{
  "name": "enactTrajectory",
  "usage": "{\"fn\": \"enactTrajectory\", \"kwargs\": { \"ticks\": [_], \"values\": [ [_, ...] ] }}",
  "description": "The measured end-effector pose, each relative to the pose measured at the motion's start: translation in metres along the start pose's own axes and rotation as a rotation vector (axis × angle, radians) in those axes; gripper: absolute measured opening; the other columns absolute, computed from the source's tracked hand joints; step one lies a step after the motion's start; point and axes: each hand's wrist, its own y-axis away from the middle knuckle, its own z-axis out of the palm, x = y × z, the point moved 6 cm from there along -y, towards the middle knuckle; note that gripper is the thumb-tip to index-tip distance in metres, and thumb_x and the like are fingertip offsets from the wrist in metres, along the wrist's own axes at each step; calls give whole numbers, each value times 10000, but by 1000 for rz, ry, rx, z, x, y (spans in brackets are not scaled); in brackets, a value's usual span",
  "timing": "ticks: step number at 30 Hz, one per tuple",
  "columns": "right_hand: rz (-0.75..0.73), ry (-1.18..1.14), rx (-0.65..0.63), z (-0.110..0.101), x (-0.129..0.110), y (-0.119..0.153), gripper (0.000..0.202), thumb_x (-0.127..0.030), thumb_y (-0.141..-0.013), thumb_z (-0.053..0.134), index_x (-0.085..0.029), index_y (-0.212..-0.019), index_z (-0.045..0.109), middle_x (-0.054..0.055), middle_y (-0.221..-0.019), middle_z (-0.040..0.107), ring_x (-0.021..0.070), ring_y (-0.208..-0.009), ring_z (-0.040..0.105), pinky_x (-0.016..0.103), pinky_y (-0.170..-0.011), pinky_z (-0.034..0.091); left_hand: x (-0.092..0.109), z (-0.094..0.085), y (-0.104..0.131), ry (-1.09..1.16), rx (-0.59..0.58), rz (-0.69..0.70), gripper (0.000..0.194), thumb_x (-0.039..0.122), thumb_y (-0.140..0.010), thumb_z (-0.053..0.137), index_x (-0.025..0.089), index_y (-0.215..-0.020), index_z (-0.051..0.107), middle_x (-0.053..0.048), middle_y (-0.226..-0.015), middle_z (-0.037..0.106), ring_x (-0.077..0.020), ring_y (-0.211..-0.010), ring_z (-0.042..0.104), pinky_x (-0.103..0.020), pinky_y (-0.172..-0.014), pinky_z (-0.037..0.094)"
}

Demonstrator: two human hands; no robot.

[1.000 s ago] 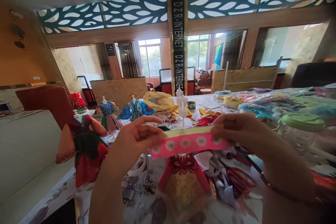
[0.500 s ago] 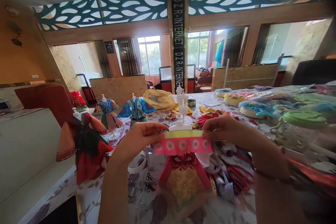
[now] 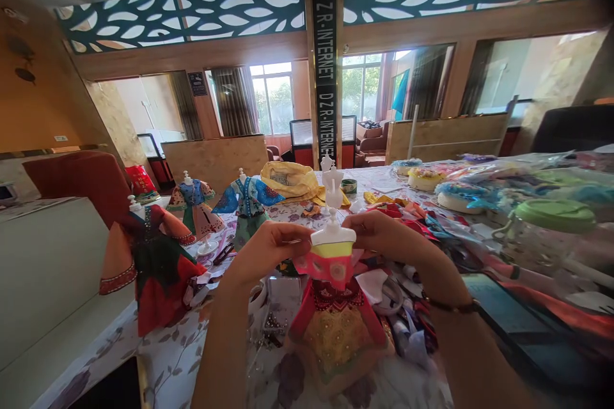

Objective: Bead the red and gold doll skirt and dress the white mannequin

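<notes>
A small white mannequin [image 3: 333, 234] stands upright in front of me. Around its chest lies a pink strip [image 3: 330, 268] with pale round motifs and a yellow upper band. My left hand [image 3: 283, 246] pinches the strip's left end beside the mannequin. At the other side, my right hand [image 3: 371, 233] has its fingers closed on the right end, partly hidden behind the mannequin. Below the strip, a red and gold doll dress [image 3: 336, 332] spreads out.
Dressed mannequins [image 3: 156, 262] stand at the left. Clear boxes with beads [image 3: 283, 300] lie left of the dress. Fabric scraps, a dark tablet-like object [image 3: 518, 313] and a green-lidded jar [image 3: 547, 236] are at the right. A phone [image 3: 112, 386] lies bottom left.
Both hands have moved inward, and the strip, flat and stretched out before, now curves around the mannequin. The red scissors at the right are no longer visible, and the dark tablet-like object now shows.
</notes>
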Motion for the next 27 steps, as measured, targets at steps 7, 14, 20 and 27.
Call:
{"fn": "enactTrajectory", "kwargs": {
  "ticks": [7, 14, 20, 27],
  "values": [
    [-106, -45, 54, 7, -3, -9, 54, -202, -707, 646, -188, -673, 606, -43, -637, 597, 82, -587, 530, 192, -544, 429, 1, 2, -10, -48, 21, 209, 118, 229, -658, 722, 186, -762, 758, -15, -689, 705, -115, -585, 581, -207, -561, 469],
    [-175, -52, 109, 9, -8, -13, 83, -105, -652, 614, -183, -631, 599, -52, -636, 563, 80, -590, 495, 199, -569, 398, -1, 2, -17, -47, 68, 345, 101, 287, -682, 722, 198, -716, 757, -28, -748, 714, -154, -681, 611, -241, -621, 485],
    [-203, -80, 122, 8, -5, -15, 88, -105, -672, 596, -192, -678, 587, -43, -687, 552, 95, -648, 504, 212, -596, 399, 7, 3, -17, -82, 93, 456, 62, 220, -720, 694, 233, -716, 755, -18, -774, 697, -142, -723, 592, -236, -648, 460],
    [-227, -118, 118, 8, -3, -18, 121, -106, -651, 627, -196, -700, 562, -35, -733, 551, 99, -680, 508, 216, -606, 414, 20, 7, -13, -176, 116, 472, 89, 176, -734, 661, 226, -719, 733, -8, -810, 633, -126, -755, 577, -218, -659, 453]
  ]
}}
